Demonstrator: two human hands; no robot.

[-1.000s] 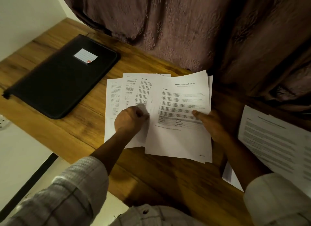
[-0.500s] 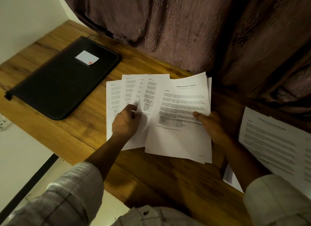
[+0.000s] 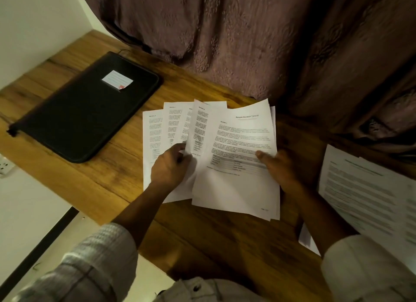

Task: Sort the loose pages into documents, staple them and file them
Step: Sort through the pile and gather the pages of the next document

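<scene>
Lifted higher, one page (image 3: 198, 126) is pinched by left hand (image 3: 170, 166); right hand (image 3: 281, 167) grips "Sample Education Transcript" sheet (image 3: 236, 189).

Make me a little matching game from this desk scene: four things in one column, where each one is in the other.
Things:
1. black folder
2. curtain
3. fanned pages
4. second paper pile

Places:
A. held by the left hand and right hand
B. right end of the desk
C. left part of the desk
D. hanging behind the desk

Pairs: 1-C, 2-D, 3-A, 4-B
</scene>
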